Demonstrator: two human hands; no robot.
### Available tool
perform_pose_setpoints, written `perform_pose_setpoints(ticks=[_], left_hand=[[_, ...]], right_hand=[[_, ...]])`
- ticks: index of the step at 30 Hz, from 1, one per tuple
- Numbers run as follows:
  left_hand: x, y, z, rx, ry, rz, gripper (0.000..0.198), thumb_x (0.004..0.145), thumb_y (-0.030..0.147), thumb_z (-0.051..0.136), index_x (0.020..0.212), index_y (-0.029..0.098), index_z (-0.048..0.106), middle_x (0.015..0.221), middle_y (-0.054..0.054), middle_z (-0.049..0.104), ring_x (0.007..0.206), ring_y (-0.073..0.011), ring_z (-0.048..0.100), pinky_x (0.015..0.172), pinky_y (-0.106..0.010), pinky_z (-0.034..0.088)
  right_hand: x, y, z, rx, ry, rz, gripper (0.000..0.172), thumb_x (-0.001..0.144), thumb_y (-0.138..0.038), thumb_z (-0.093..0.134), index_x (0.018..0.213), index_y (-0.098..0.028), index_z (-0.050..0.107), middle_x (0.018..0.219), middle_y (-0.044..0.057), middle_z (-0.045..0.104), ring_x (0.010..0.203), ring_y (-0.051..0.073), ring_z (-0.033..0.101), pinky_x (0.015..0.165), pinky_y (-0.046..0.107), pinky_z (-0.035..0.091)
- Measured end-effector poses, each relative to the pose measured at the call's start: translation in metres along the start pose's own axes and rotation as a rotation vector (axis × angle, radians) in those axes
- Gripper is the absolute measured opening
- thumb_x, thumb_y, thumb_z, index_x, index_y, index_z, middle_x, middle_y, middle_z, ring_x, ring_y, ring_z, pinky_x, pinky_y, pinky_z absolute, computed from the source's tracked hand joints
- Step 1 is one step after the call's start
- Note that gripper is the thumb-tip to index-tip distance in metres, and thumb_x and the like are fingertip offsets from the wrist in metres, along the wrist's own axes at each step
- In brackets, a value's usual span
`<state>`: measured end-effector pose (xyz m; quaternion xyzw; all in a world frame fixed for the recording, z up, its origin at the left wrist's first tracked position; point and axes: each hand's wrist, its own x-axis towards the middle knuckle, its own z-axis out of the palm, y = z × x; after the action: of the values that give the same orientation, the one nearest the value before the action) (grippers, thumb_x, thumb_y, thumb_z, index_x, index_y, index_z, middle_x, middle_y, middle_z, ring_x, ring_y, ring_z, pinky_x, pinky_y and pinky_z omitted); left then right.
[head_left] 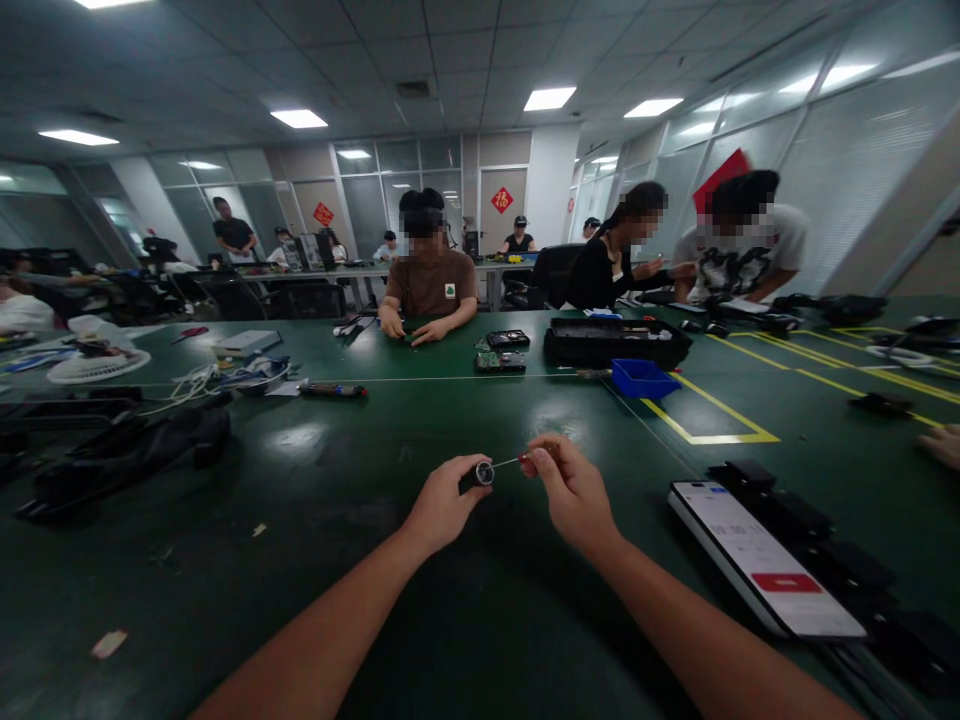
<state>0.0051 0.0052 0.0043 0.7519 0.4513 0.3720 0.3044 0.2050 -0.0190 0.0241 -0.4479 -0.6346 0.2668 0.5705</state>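
Note:
My left hand (441,505) is closed around a short black cylinder (484,473), whose round, silver-rimmed end faces me. Its exact kind is not clear. Between the thumb and fingers of my right hand (576,492) is a thin screwdriver (507,462) with a reddish handle, mostly covered by the fingers. The screwdriver's slim metal shaft points left, and its tip is at the rim of the cylinder; I cannot tell if it goes inside. Both hands are held above the green table (315,590).
At right lies a phone (772,560) on a pale block, beside several black boxes (795,520). Further back are a blue bin (643,380), a black case (619,342) and opened circuit-board devices (501,360). A black bag (135,455) lies left. A co-worker (427,275) sits opposite.

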Motion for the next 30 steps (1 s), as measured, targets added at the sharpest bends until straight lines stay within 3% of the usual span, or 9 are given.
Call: perform_pose_setpoints(ticks=[9, 14, 20, 26, 30], left_hand=[[0.001, -0.002, -0.002, 0.021, 0.008, 0.007, 0.037, 0.084, 0.013, 0.069, 0.118, 0.027, 0.066, 0.118, -0.002, 0.067, 0.113, -0.0204, 0.059, 0.103, -0.035, 0.042], [0.002, -0.004, -0.003, 0.069, 0.010, 0.007, 0.038, 0.083, 0.012, 0.070, 0.118, 0.026, 0.066, 0.119, -0.003, 0.067, 0.113, -0.0215, 0.059, 0.102, -0.037, 0.042], [0.002, -0.006, -0.003, 0.133, -0.007, 0.046, 0.040, 0.081, 0.012, 0.071, 0.118, 0.028, 0.066, 0.117, -0.002, 0.068, 0.111, -0.0222, 0.059, 0.099, -0.037, 0.042], [0.000, 0.000, -0.005, 0.176, -0.035, 0.033, 0.038, 0.083, 0.013, 0.071, 0.118, 0.027, 0.067, 0.119, -0.002, 0.068, 0.111, -0.0238, 0.059, 0.103, -0.043, 0.039], [0.001, 0.003, -0.007, 0.179, -0.027, 0.005, 0.038, 0.084, 0.015, 0.069, 0.120, 0.027, 0.066, 0.121, -0.003, 0.067, 0.113, -0.0242, 0.058, 0.103, -0.043, 0.040]], right_hand=[[0.002, -0.004, -0.002, -0.060, -0.033, 0.023, 0.026, 0.095, -0.045, 0.052, 0.099, -0.021, 0.062, 0.084, 0.005, 0.072, 0.077, 0.020, 0.070, 0.071, 0.033, 0.053], [0.004, -0.011, -0.005, -0.275, -0.020, 0.057, 0.031, 0.089, -0.049, 0.059, 0.076, -0.021, 0.064, 0.061, 0.001, 0.065, 0.057, 0.018, 0.062, 0.055, 0.029, 0.044], [0.006, -0.011, -0.004, -0.234, -0.087, 0.003, 0.017, 0.093, -0.031, 0.049, 0.094, -0.022, 0.063, 0.079, 0.002, 0.070, 0.071, 0.018, 0.066, 0.065, 0.029, 0.047], [0.005, -0.009, -0.003, -0.341, -0.076, 0.071, 0.035, 0.097, -0.046, 0.044, 0.085, -0.022, 0.066, 0.065, 0.000, 0.064, 0.055, 0.017, 0.058, 0.054, 0.029, 0.038], [0.004, -0.008, -0.002, -0.295, -0.081, 0.039, 0.030, 0.098, -0.038, 0.042, 0.116, -0.021, 0.059, 0.083, 0.003, 0.070, 0.064, 0.018, 0.061, 0.059, 0.030, 0.042]])
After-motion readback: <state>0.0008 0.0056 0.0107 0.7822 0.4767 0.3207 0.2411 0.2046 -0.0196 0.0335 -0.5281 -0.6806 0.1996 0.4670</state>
